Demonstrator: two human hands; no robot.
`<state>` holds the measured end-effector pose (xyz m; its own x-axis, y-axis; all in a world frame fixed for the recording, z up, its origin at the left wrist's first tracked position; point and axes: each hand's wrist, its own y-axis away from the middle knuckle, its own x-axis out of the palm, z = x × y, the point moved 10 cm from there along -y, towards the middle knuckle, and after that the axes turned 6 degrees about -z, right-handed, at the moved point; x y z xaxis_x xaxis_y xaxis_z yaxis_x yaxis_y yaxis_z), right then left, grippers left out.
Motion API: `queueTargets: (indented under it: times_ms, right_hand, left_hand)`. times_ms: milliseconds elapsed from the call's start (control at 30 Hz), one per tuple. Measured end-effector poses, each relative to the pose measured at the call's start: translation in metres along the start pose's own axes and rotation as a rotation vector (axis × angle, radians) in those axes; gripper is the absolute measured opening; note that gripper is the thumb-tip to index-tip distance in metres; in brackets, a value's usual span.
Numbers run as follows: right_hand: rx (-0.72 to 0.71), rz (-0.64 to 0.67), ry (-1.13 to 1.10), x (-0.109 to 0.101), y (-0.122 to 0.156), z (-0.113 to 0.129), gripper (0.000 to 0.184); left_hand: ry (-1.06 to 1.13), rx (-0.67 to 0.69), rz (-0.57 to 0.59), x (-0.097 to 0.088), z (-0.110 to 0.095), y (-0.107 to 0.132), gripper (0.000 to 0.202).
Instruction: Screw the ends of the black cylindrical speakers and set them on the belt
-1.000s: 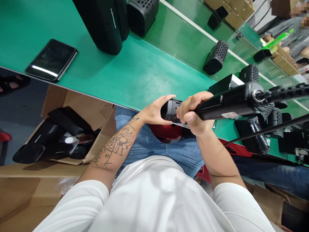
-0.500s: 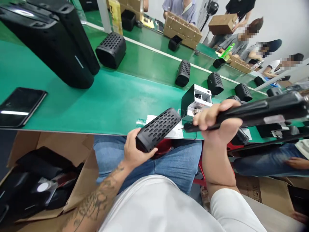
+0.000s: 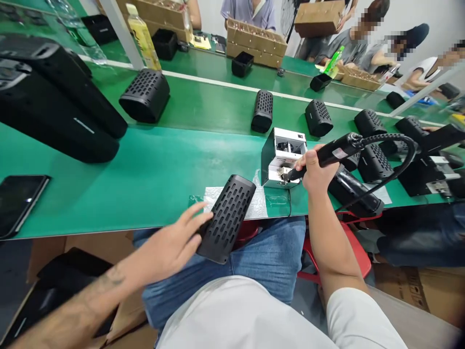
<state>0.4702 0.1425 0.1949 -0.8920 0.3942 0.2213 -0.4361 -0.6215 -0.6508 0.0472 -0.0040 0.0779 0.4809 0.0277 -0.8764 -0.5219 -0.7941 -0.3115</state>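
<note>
My left hand (image 3: 179,240) is at the left side of a black perforated speaker housing (image 3: 228,218). Its fingers are stretched and apart, with fingertips touching the housing's edge. The housing slants across the table's front edge, its lower end over my lap. My right hand (image 3: 317,169) is closed around a black electric screwdriver (image 3: 339,149) with a cable at its rear end. The screwdriver's tip points down at the front of a small white-and-black screw feeder (image 3: 278,160). A bubble-wrap sheet (image 3: 257,203) lies partly under the housing.
Large black speakers (image 3: 58,106) and a phone (image 3: 22,201) are at left. More perforated housings (image 3: 262,110) stand along the green table (image 3: 163,169). A black cylindrical part (image 3: 354,194) lies right of my right hand. Boxes (image 3: 254,46) and people are across the table.
My right hand has brought the screwdriver tip to the screw feeder. The housing has turned more upright, and my left hand's grip around its lower end has loosened into stretched fingers.
</note>
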Motion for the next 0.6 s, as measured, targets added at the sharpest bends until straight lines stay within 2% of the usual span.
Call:
queueTargets:
  times_ms: [67,100,167,267,333,367,433,533,600]
  right_hand:
    - [-0.008,0.007,0.008,-0.001,0.000,0.002,0.067]
    - [-0.013,0.012,0.015,-0.001,0.000,0.003,0.066]
    - [-0.014,0.026,0.029,0.000,0.000,0.005,0.067]
    - [0.022,0.056,0.028,0.004,0.005,0.014,0.068]
    - [0.058,0.047,-0.025,0.001,0.008,0.027,0.065]
    - [0.071,0.038,-0.066,-0.003,0.009,0.038,0.062]
    - [0.082,0.046,-0.172,-0.011,0.010,0.063,0.056]
    - [0.060,0.167,-0.316,-0.012,0.015,0.106,0.047]
    - [0.015,0.230,-0.365,-0.007,0.026,0.130,0.042]
  left_hand:
    - [-0.079,0.209,0.082,-0.013,-0.015,-0.043,0.071]
    - [-0.100,0.328,0.144,-0.012,-0.028,-0.064,0.078]
    - [-0.080,0.570,0.316,0.003,-0.061,-0.093,0.085]
    - [-0.088,0.765,0.498,0.023,-0.092,-0.116,0.079]
    - [-0.201,0.795,0.492,0.026,-0.097,-0.122,0.075]
    - [-0.271,0.776,0.453,0.025,-0.095,-0.125,0.076]
    - [-0.381,0.651,0.345,0.017,-0.086,-0.130,0.085]
    - [-0.431,0.312,0.224,0.005,-0.067,-0.138,0.097]
    - [-0.411,0.097,0.208,0.006,-0.056,-0.140,0.107]
